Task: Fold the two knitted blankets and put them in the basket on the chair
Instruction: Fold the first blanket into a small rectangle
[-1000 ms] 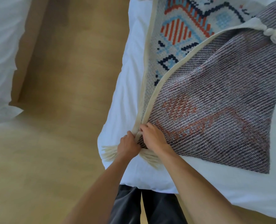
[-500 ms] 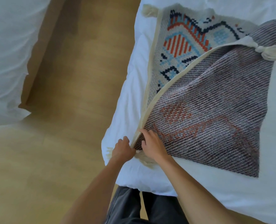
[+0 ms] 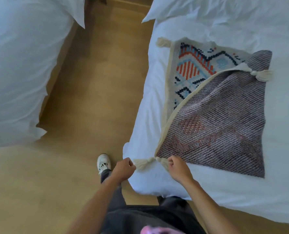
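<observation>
One knitted blanket [image 3: 213, 132] lies on the white bed [image 3: 241, 196], folded over so that its grey reverse faces up. Its orange, blue and navy pattern [image 3: 189, 70] shows at the upper left. Two cream tassels meet at the near corner. My left hand [image 3: 125, 168] is curled and pinches the tip of the left tassel [image 3: 143, 163] just past the bed's corner. With its fingers curled, my right hand [image 3: 178, 168] grips the right tassel [image 3: 164, 163]. Another tassel [image 3: 262, 75] lies at the far right corner. No second blanket, basket or chair is in view.
A second bed with a white duvet [image 3: 18, 73] fills the left side. A strip of wooden floor [image 3: 93, 98] runs between the beds. My white shoe [image 3: 104, 162] stands on it by the bed's corner. A white pillow [image 3: 208, 9] lies at the head of the bed.
The view has pulled back and up. My hands have slid off the blanket's corner out to its tassels and moved apart, and the two tassels now lie spread to either side.
</observation>
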Demonstrator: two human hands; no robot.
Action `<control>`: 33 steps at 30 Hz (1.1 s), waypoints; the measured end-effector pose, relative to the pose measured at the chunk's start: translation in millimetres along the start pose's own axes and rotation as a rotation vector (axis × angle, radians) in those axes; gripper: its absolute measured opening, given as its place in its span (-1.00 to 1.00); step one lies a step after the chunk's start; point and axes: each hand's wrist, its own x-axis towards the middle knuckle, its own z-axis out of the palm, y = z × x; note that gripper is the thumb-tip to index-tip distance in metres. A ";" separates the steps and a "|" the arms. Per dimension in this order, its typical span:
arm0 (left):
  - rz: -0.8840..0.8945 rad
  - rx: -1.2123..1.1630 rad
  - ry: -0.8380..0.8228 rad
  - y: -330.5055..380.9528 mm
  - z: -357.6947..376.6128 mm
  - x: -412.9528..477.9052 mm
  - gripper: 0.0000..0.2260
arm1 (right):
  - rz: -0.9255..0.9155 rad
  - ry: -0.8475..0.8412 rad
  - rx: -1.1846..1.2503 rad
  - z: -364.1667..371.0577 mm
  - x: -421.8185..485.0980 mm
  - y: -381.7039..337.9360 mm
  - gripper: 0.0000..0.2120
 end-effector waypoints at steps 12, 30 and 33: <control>0.068 -0.058 0.045 -137.7 -190.8 -12.2 -0.88 | 0.124 -0.097 0.080 85.0 -26.4 -197.0 -0.85; 0.153 0.195 0.011 -48.9 -337.7 61.6 -0.89 | 0.182 0.064 0.326 13.3 55.2 -258.3 -0.81; 0.167 0.256 -0.008 4.8 -352.9 81.6 -0.88 | 0.203 0.074 0.404 -22.8 78.3 -251.3 -0.81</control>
